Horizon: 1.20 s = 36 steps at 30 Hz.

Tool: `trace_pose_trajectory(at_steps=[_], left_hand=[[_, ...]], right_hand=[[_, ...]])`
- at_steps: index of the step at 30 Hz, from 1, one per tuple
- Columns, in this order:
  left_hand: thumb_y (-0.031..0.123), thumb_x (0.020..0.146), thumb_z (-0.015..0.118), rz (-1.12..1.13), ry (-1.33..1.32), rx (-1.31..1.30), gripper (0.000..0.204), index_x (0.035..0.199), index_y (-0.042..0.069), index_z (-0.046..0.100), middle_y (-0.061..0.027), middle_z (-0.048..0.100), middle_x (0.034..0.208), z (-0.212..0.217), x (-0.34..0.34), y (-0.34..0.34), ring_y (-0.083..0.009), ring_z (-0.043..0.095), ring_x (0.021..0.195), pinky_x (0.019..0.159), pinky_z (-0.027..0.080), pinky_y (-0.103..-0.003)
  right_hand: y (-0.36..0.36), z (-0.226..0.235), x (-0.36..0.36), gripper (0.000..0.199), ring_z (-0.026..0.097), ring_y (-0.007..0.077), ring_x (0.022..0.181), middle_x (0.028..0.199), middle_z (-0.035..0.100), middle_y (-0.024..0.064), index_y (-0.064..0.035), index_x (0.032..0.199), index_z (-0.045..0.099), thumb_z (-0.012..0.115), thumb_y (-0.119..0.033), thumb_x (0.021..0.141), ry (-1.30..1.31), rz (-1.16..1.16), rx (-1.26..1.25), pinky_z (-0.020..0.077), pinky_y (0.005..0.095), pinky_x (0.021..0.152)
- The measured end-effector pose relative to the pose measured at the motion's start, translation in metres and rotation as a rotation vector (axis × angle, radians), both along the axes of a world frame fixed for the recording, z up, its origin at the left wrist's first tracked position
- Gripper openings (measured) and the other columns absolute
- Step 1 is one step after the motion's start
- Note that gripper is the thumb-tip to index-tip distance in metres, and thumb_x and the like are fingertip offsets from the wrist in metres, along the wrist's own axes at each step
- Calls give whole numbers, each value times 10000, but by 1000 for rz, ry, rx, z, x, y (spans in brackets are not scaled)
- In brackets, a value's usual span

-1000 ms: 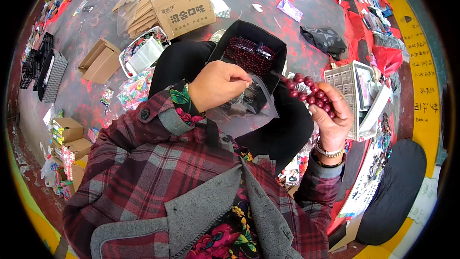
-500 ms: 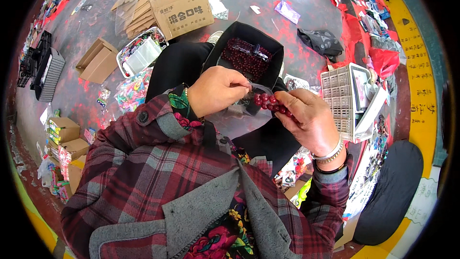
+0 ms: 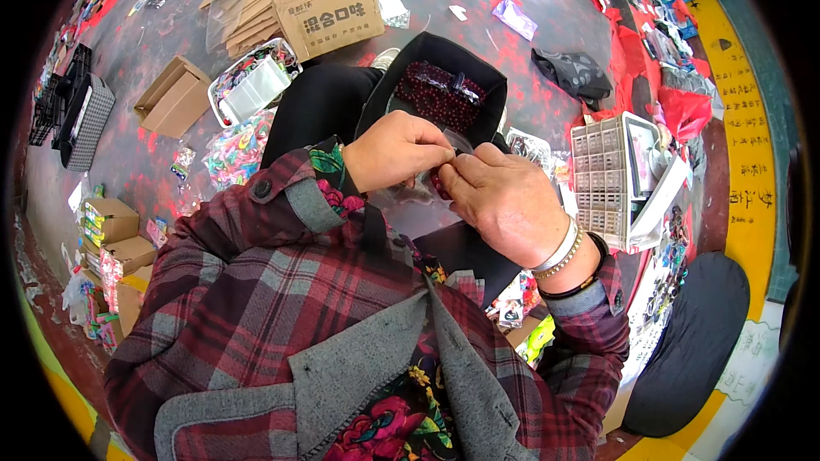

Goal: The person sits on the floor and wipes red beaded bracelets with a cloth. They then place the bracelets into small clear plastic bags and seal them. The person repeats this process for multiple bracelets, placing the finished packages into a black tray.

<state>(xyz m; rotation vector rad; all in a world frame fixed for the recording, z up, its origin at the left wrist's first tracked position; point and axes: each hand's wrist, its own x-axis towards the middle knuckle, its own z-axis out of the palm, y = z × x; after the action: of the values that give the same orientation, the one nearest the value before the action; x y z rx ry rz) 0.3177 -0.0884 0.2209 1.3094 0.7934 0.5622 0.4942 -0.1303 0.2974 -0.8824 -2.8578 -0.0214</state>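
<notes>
Over my lap, my left hand (image 3: pixel 395 152) is closed, its thumb and forefinger pinching the edge of a small clear plastic bag (image 3: pixel 417 205). My right hand (image 3: pixel 508 205) meets it there, fingers bent and closed round a dark red bead bracelet (image 3: pixel 441 187). Only a few beads show beside those fingers; the rest is covered, and I cannot tell how far they are inside the bag. Just beyond both hands stands an open black fabric box (image 3: pixel 484 78), with strings of dark red beads (image 3: pixel 437 96) in clear wrapping lying in it.
A white tub (image 3: pixel 256 90) of small goods, an open carton (image 3: pixel 173 96) and a large cardboard box (image 3: pixel 329 21) stand ahead left. To the right are a pale plastic basket (image 3: pixel 598 179), a black bag (image 3: pixel 571 72) and a round black seat (image 3: pixel 696 341). Colourful packets (image 3: pixel 239 154) lie by my left knee.
My right hand has moved left and turned over toward my left hand, bringing the bracelet to the bag. Most of the beads that showed before are now covered by the fingers.
</notes>
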Motion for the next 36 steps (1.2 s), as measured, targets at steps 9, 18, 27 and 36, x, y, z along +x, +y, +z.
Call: trace_pose_trajectory(at_steps=[9,18,27,36], left_hand=[[146,861,539,37,-215,-246,186,921,-3,631,-37,623,756,0,-8,4,-68,557,586,464,444,-182],[163,868,532,78,-190,-229,205,929,-15,613,-102,656,831,14,-14,4,-144,646,752,464,458,-191],[177,877,527,176,-351,-279,221,933,-23,605,-120,658,838,23,-22,8,-181,656,759,450,447,-191],[281,896,515,292,-572,-528,330,1051,-10,532,-125,623,947,9,-21,25,-185,620,900,473,400,-148]], right_hand=[[18,29,4,540,532,250,923,1017,563,82,-69,1075,560,703,-148,561,186,83,-204,441,334,770],[19,32,22,414,563,294,902,981,599,106,-25,1024,583,686,-15,623,487,-71,-335,448,347,777],[1,-36,56,773,471,201,1130,1207,522,109,-6,1281,410,693,-451,715,1202,-466,-850,359,308,909],[-26,-115,8,306,577,166,943,1033,613,105,0,1145,506,502,-193,908,1525,-521,-1316,452,277,809]])
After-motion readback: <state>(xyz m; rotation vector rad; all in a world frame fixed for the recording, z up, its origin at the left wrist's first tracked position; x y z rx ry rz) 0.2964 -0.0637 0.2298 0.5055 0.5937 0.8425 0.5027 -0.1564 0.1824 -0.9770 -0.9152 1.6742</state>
